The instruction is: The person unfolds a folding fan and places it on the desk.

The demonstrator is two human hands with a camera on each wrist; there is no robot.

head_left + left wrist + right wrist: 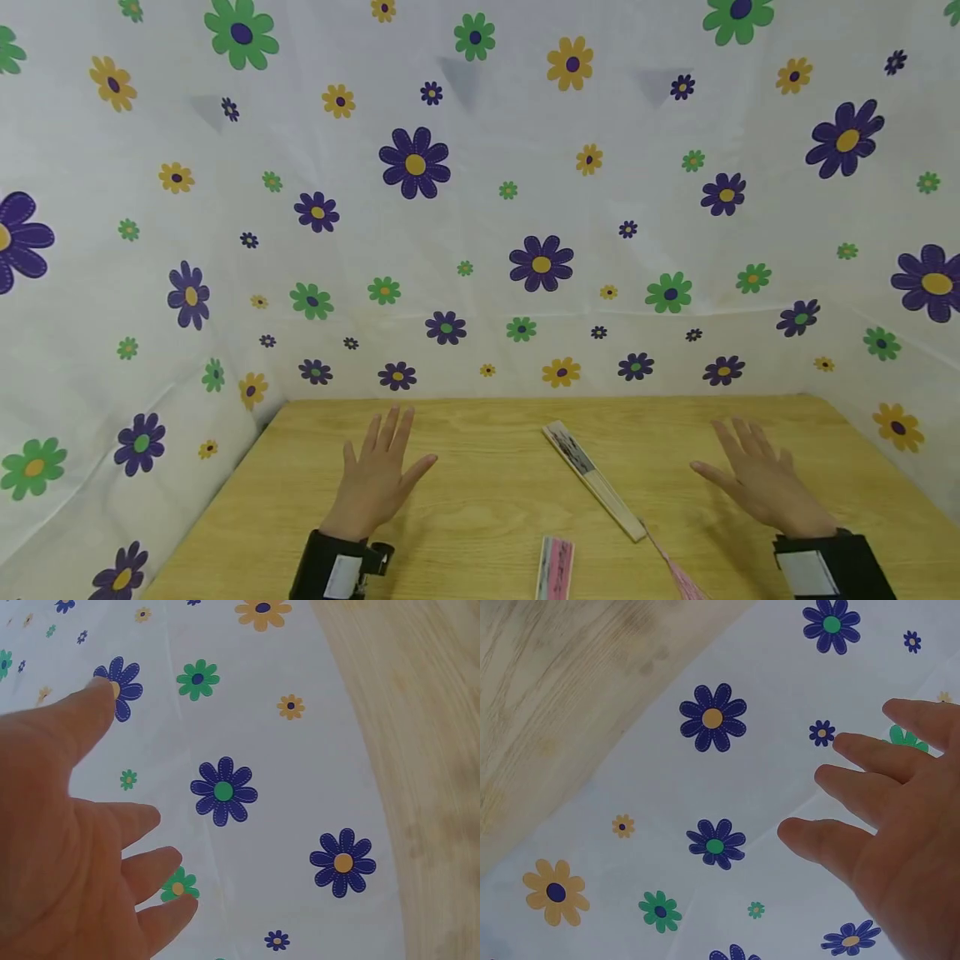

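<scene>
We saw left hand (377, 482) and right hand (765, 482) spread; a hasty grab at the lower-centre folded fan (595, 482) might have snagged its tassel (681, 577).

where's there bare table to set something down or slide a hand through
The yellow wood-grain table is bare between the left hand and the closed cream folding fan, beyond the pink-and-grey rectangular strip. Another patch lies between fan and right hand, beyond the pink thread tassel. It's most crowded on the near side, where strip, fan end and tassel gather.
</scene>
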